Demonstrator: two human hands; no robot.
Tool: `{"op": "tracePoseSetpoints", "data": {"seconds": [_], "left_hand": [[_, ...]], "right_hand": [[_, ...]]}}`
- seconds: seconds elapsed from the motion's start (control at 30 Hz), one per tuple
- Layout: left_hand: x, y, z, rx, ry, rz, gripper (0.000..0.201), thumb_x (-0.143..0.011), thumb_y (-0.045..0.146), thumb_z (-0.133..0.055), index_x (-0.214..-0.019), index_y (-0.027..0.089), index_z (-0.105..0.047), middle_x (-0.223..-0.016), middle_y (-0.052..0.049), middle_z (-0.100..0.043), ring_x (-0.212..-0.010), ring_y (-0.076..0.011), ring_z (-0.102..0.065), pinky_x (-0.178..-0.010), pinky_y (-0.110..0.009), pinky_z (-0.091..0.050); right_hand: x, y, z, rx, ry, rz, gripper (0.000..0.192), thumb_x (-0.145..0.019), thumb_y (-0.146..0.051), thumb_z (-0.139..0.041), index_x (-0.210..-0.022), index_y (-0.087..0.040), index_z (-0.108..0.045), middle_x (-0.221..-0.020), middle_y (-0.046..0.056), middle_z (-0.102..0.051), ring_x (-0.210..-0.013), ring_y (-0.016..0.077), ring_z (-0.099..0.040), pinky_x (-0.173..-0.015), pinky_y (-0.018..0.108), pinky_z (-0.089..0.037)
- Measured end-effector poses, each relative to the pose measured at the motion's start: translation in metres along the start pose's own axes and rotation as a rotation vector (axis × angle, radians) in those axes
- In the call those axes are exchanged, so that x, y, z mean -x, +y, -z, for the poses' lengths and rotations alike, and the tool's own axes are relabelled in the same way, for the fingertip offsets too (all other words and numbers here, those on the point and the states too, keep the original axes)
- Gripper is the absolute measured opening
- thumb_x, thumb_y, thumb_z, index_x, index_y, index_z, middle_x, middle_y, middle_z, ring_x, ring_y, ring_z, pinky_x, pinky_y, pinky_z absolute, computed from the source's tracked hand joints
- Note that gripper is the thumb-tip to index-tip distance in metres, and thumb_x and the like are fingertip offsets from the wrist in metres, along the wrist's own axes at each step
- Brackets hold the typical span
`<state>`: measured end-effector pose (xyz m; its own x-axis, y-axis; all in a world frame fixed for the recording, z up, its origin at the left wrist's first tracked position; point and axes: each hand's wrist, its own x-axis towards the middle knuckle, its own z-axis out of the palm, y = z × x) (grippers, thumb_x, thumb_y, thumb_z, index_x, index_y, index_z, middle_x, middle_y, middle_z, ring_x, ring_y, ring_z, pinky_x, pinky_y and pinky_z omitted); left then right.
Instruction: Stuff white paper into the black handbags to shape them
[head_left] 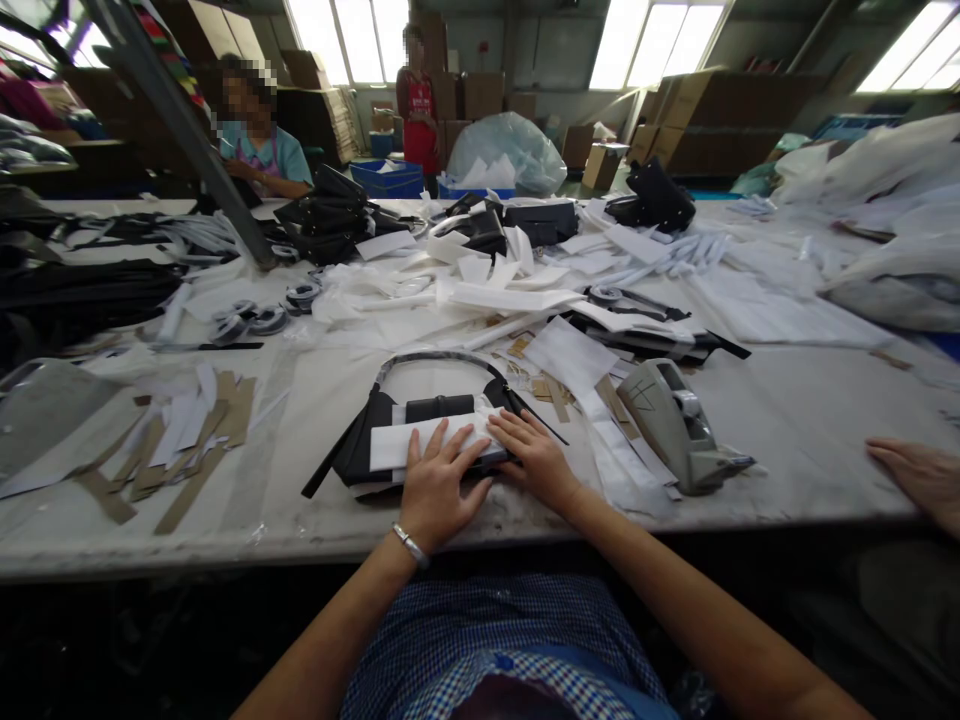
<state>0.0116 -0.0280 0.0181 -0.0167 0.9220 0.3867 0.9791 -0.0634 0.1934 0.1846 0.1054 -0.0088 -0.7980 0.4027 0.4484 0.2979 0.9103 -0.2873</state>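
Hands (439, 485) press handbag (375, 440) (tape dispenser (682, 425) beside).

- Bare table (810, 420) lies open right of the tape dispenser (686, 425).
- Card strips (187, 440) crowd the left; paper (480, 290) clutters behind the bag (390, 440).

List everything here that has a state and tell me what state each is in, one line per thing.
Black handbag: lying flat on the table, handle arched away from the person.
White paper: laid across the handbag, pressed down.
Left hand: flat, fingers spread on the paper.
Right hand: flat on the handbag's right end.
Tape dispenser: resting on the table, untouched.
Cardboard strips: scattered loose.
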Motion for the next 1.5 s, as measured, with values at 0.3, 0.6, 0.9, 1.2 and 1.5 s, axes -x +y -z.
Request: {"op": "tracePoseSetpoints", "data": {"seconds": [0.3, 0.6, 0.9, 1.2, 1.5], "left_hand": [[-0.001, 0.002, -0.024, -0.036, 0.177, 0.017, 0.034, -0.097, 0.035, -0.051, -0.13, 0.033, -0.061, -0.135, -0.002, -0.063, -0.138, -0.03, -0.045, -0.119, -0.064, -0.018], [0.001, -0.014, -0.043, -0.067, 0.318, -0.139, 0.056, -0.099, 0.026, -0.037, -0.152, 0.043, -0.027, -0.141, 0.008, -0.056, -0.135, -0.0253, -0.049, -0.125, -0.055, -0.011], [0.004, -0.015, -0.037, -0.117, 0.269, -0.166, 0.053, -0.099, 0.028, -0.045, -0.151, 0.035, -0.034, -0.14, 0.001, -0.058, -0.135, -0.0288, -0.049, -0.121, -0.06, -0.014], [0.004, -0.008, -0.04, -0.102, 0.212, -0.106, 0.049, -0.098, 0.022, -0.049, -0.144, 0.035, -0.046, -0.141, 0.0, -0.057, -0.139, -0.0299, -0.043, -0.121, -0.06, -0.015], [0.007, -0.008, -0.046, -0.083, 0.196, -0.102, 0.051, -0.098, 0.02, -0.049, -0.146, 0.036, -0.043, -0.143, 0.001, -0.055, -0.141, -0.0293, -0.041, -0.121, -0.057, -0.014]], "right_hand": [[0.031, -0.012, 0.017, 0.021, 0.039, 0.075, 0.056, -0.097, -0.016, -0.053, -0.151, -0.026, -0.039, -0.152, 0.007, -0.046, -0.144, 0.0248, -0.037, -0.12, 0.05, -0.032], [0.042, -0.013, 0.009, 0.328, -0.11, 0.439, 0.024, -0.1, -0.025, -0.053, -0.12, -0.025, -0.066, -0.121, 0.001, -0.07, -0.092, 0.0131, -0.067, -0.071, 0.025, -0.056], [0.023, -0.018, -0.019, 0.165, -0.002, 0.437, 0.021, -0.1, -0.023, -0.052, -0.098, -0.023, -0.073, -0.102, -0.001, -0.077, -0.097, 0.0139, -0.071, -0.082, 0.025, -0.058], [0.063, -0.068, -0.012, -0.173, 0.204, 0.097, 0.021, -0.099, -0.017, -0.05, -0.1, -0.021, -0.07, -0.098, 0.002, -0.078, -0.089, 0.0156, -0.074, -0.09, 0.03, -0.057], [0.064, -0.097, 0.005, -0.156, 0.264, 0.077, 0.018, -0.096, -0.011, -0.053, -0.094, -0.019, -0.07, -0.094, 0.001, -0.078, -0.083, 0.0153, -0.074, -0.083, 0.028, -0.059]]}}
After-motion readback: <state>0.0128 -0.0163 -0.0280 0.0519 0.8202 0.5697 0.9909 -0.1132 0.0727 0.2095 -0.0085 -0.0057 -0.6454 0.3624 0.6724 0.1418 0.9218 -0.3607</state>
